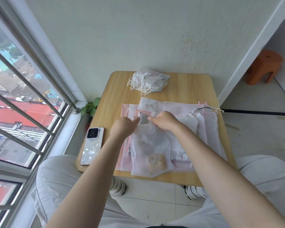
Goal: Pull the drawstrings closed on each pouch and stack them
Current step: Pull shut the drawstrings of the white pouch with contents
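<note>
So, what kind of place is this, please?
Probably a home balcony or window corner high in a building, not a workshop: a barred window overlooking rooftops, a small wooden table against the wall, and an orange plastic stool on tiled floor.

Both hands meet over the mouth of a sheer white pouch holding a tan block (pixel 149 150), left hand (pixel 124 127) at its left corner, right hand (pixel 164 120) at its right. Under and right of the grip spreads a layer of flat translucent pouches (pixel 207 122) on the light wooden table (pixel 184 86). Behind the grip lies a heap of cinched white pouches (pixel 149 80); left of it, a pale-cased phone (pixel 92 145).
</note>
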A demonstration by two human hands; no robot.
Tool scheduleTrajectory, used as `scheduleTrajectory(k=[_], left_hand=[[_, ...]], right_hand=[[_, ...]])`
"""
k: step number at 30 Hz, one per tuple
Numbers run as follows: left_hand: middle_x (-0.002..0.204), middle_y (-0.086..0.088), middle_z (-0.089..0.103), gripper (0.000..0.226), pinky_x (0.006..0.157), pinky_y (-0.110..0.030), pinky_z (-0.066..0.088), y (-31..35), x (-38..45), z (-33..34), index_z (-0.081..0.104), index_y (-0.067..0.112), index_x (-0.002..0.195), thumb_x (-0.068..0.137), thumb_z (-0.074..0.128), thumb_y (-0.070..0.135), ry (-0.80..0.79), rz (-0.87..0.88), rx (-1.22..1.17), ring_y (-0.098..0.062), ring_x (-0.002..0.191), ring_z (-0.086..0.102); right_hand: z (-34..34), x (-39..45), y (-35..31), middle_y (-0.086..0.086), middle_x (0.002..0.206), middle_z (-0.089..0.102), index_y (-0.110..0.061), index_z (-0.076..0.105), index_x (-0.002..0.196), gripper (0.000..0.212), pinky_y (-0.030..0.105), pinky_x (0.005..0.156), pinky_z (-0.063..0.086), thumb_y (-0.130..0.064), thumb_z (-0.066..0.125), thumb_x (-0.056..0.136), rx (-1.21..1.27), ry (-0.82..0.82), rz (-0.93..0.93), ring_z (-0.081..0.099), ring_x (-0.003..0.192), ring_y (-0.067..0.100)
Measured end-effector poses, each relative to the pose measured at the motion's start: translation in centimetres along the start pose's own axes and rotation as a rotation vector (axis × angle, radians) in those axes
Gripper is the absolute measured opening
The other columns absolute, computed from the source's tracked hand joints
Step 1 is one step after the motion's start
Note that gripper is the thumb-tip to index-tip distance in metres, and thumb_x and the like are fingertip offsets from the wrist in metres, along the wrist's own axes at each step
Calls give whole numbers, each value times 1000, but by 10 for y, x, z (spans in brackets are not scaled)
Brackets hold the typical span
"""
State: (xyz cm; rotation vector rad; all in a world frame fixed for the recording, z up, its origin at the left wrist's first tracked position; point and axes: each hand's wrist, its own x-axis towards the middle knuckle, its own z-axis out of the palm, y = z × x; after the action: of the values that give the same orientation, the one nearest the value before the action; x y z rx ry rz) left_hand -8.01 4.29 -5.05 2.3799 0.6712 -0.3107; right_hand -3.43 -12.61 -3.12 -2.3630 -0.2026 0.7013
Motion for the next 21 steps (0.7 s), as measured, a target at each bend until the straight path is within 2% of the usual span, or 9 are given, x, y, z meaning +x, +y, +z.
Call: scheduleTrajectory(k=[2,3,6,8,10,12,15,18,21], left_hand=[[50,3,40,51,49,-26,26,5,-4,5,42,13,52,88,57,46,-17,-10,-66,-17,48,37],[48,4,36,47,50,-27,24,6,-4,7,44,12,52,85,63,40,-35,4,-160,-17,49,34],[63,-3,53,25,61,-29,36,6,-6,9,70,4,71,78,72,27,-75,75,-539,-19,63,47],[76,-6,67,15,67,-28,49,8,-10,8,73,3,86,87,70,17,-141,82,-859,-17,69,61],[81,-5,71,14,70,-23,53,10,-13,6,71,3,98,94,61,12,-220,132,-1050,-14,70,67],[75,-6,68,18,69,-21,52,13,-13,6,69,1,102,98,56,11,-214,162,-1004,-12,63,64],[70,-6,64,20,69,-24,47,15,-9,8,74,8,90,97,57,15,-136,142,-724,-12,57,56],[70,-1,64,22,72,-25,43,20,-11,5,76,7,86,92,61,21,-259,221,-540,-12,64,53],[71,-1,63,25,72,-22,42,31,-18,0,72,7,75,90,65,26,-387,313,-488,-12,69,53]], right_hand=[[7,5,3,-12,44,44,-19,57,41,52,25,51,29,-25,59,92,85,9,-38,40,52,14],[10,9,4,-14,49,48,-14,56,47,42,25,55,29,-21,62,88,123,10,-56,43,58,15],[15,15,7,1,66,45,-16,47,52,34,27,57,28,-20,64,81,184,32,-108,42,63,12],[16,15,8,-4,57,43,-17,51,56,34,24,51,30,-24,68,84,211,30,-110,39,52,8],[16,15,9,-11,53,43,-19,51,56,37,17,50,31,-33,69,85,213,37,-111,39,48,3],[15,16,10,-5,61,45,-14,55,61,33,23,59,36,-30,66,87,223,103,-122,43,59,8],[10,17,4,-4,68,56,0,66,80,28,28,69,41,-26,64,89,351,291,-158,50,67,11],[-2,9,-11,-6,74,69,-13,74,84,12,27,73,51,-22,66,88,491,373,-252,62,72,8],[-6,3,-21,9,79,73,-10,74,79,17,24,63,54,-22,66,89,522,300,-300,67,70,13]])
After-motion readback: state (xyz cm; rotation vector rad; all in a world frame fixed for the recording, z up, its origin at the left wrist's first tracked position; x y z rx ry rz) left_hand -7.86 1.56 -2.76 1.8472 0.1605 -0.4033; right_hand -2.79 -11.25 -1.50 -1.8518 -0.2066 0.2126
